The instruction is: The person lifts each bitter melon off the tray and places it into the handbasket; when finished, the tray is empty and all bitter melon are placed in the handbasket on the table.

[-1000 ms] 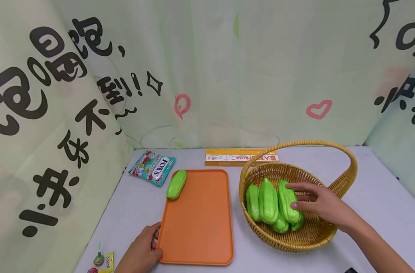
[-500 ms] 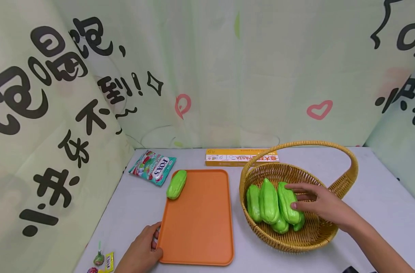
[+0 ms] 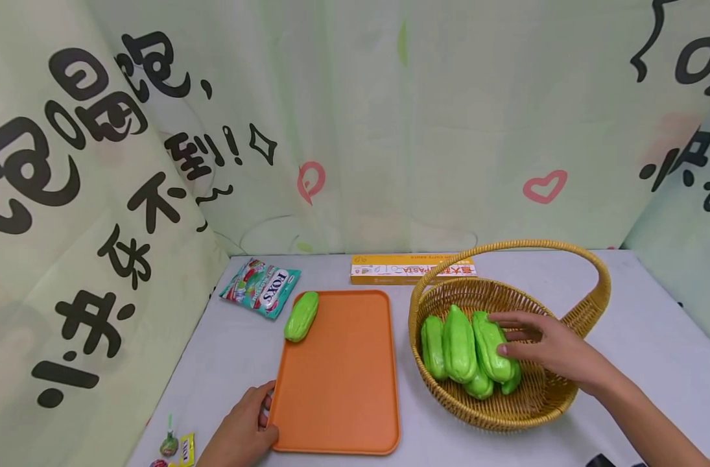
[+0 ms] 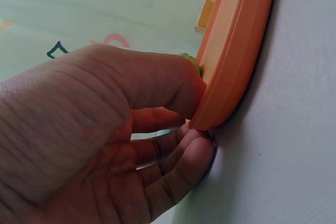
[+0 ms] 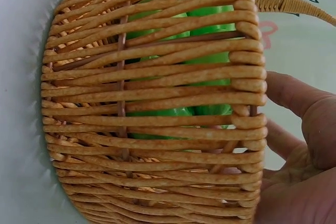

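Note:
Along the left edge of the orange tray (image 3: 340, 383), my left hand (image 3: 240, 425) pinches the rim near its front corner. The left wrist view has the thumb on the rim and the other fingers curled beneath. One ribbed green vegetable (image 3: 301, 316) lies across the tray's far left corner. My right hand (image 3: 547, 347) reaches over the rim of the wicker basket (image 3: 541, 402). Its thumb and fingers grip the rightmost long green vegetable (image 3: 490, 347) on the pile. Several similar green vegetables (image 3: 460, 344) lie beside and under it. Basket weave partly hides the right fingers in the right wrist view.
The basket's tall handle (image 3: 520, 245) arches over its back. A yellow pasta box (image 3: 413, 269) lies behind, and a teal Fox's bag (image 3: 261, 287) lies at the back left. Small candies (image 3: 169, 444) sit at the front left. Printed curtains (image 3: 390, 130) border the table.
The vegetable at my right fingers has tipped slightly to the left. Both hands, the tray and the basket stay in nearly the same place.

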`<state>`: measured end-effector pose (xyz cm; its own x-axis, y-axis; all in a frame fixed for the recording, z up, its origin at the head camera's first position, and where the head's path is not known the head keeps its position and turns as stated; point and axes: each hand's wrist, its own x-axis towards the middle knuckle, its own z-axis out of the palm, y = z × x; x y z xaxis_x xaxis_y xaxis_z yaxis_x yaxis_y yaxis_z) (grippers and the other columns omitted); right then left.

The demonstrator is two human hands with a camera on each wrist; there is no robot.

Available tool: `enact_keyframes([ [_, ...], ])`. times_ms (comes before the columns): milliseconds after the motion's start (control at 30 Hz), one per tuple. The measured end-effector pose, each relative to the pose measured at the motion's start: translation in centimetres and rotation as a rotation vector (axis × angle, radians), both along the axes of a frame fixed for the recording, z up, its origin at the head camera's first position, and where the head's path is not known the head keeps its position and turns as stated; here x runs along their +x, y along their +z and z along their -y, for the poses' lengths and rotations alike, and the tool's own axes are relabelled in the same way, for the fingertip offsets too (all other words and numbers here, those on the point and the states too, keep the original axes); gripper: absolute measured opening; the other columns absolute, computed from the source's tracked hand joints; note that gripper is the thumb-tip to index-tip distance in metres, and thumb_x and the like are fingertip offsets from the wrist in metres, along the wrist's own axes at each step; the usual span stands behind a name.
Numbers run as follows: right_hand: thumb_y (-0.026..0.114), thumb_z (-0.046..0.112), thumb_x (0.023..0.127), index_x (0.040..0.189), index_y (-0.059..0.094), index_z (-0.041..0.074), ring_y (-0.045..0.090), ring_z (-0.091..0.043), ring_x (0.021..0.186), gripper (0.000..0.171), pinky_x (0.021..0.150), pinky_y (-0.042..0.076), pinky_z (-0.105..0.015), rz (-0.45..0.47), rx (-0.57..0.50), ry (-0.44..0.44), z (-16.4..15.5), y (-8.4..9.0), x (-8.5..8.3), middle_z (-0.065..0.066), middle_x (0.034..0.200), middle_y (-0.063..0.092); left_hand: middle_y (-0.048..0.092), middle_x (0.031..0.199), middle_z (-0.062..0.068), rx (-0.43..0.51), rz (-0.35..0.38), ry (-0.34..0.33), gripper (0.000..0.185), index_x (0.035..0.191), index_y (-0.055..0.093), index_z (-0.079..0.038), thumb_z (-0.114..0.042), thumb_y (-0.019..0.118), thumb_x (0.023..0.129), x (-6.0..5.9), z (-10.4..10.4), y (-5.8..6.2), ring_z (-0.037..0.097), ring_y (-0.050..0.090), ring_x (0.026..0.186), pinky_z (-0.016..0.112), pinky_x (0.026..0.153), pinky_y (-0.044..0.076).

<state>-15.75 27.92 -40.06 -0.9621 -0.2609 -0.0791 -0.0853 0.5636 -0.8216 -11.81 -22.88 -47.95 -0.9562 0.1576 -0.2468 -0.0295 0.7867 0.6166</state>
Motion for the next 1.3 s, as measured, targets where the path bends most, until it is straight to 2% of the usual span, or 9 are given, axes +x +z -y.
enact_keyframes([
  [100,0.072,0.034,0.089,0.14,0.056,0.014,0.056,-0.037,0.117,0.057,0.077,0.053,-0.036,-0.039,0.05,-0.017,0.4,0.6,0.4,-0.019,0.141,0.047,0.047,0.098,0.002,0.01,-0.008,-0.007,0.072,0.141,0.045,0.003,-0.009,0.067,0.073,0.1,0.0,0.0,0.016,0.046,0.08,0.028,0.064,0.038],
  [233,0.071,0.036,0.09,0.139,0.057,0.021,0.058,-0.033,0.116,0.053,0.076,0.053,-0.035,-0.106,0.078,-0.015,2.3,2.5,1.6,-0.012,0.141,0.049,0.047,0.098,0.002,0.009,-0.005,-0.004,0.073,0.141,0.045,0.003,-0.009,0.067,0.073,0.1,0.2,-0.1,0.016,0.046,0.08,0.028,0.064,0.038],
  [400,0.073,0.029,0.09,0.132,0.061,0.024,0.06,-0.028,0.115,0.044,0.08,0.054,-0.031,-0.131,-0.109,0.064,7.2,5.0,2.8,-0.001,0.135,0.055,0.046,0.099,0.001,-0.005,-0.005,-0.002,0.073,0.141,0.045,0.003,-0.01,0.068,0.073,0.1,0.3,-0.1,0.015,0.046,0.08,0.029,0.064,0.038],
  [567,0.074,0.026,0.089,0.13,0.062,0.024,0.058,-0.023,0.118,0.043,0.085,0.052,-0.032,-0.071,-0.28,0.144,13.2,5.8,1.9,0.0,0.132,0.058,0.046,0.098,0.002,0.007,-0.008,-0.007,0.073,0.141,0.045,0.003,-0.009,0.067,0.073,-0.1,0.2,-0.3,0.016,0.045,0.079,0.029,0.063,0.037],
  [733,0.074,0.024,0.089,0.131,0.062,0.02,0.055,-0.023,0.122,0.044,0.089,0.051,-0.037,0.009,-0.42,0.172,18.9,4.5,-0.8,0.001,0.133,0.058,0.046,0.098,0.002,0.03,-0.001,-0.012,0.073,0.141,0.044,0.004,-0.008,0.067,0.073,-0.1,0.3,-0.5,0.016,0.046,0.08,0.028,0.064,0.038],
  [867,0.075,0.02,0.087,0.129,0.064,0.017,0.056,-0.025,0.121,0.043,0.087,0.052,-0.038,0.049,-0.488,0.123,23.1,2.9,-3.3,-0.004,0.132,0.057,0.047,0.099,0.002,0.032,0.01,-0.001,0.073,0.141,0.044,0.004,-0.008,0.069,0.074,-0.1,0.4,-0.6,0.016,0.047,0.08,0.028,0.064,0.039],
  [1033,0.075,0.018,0.087,0.129,0.065,0.017,0.056,-0.031,0.119,0.043,0.085,0.053,-0.04,0.083,-0.437,0.025,26.9,0.9,-6.3,-0.012,0.133,0.054,0.047,0.099,0.001,0.023,0.014,0.012,0.072,0.142,0.045,0.003,-0.009,0.069,0.075,-0.2,0.4,-0.6,0.016,0.047,0.08,0.028,0.064,0.039],
  [1167,0.075,0.02,0.087,0.129,0.065,0.016,0.05,-0.036,0.126,0.044,0.088,0.051,-0.042,0.089,-0.363,-0.049,28.8,-1.1,-8.3,-0.016,0.136,0.052,0.047,0.099,0.001,0.026,0.001,0.012,0.072,0.141,0.046,0.002,-0.009,0.069,0.074,-0.1,0.4,-0.7,0.015,0.047,0.08,0.027,0.064,0.039],
  [1300,0.074,0.017,0.088,0.132,0.062,0.01,0.05,-0.037,0.124,0.046,0.085,0.053,-0.041,0.113,-0.377,-0.112,30.3,-3.0,-9.7,-0.022,0.139,0.048,0.047,0.099,0.0,0.034,-0.019,0.003,0.071,0.141,0.046,0.001,-0.008,0.068,0.074,-0.1,0.4,-0.6,0.014,0.046,0.08,0.026,0.064,0.039],
])
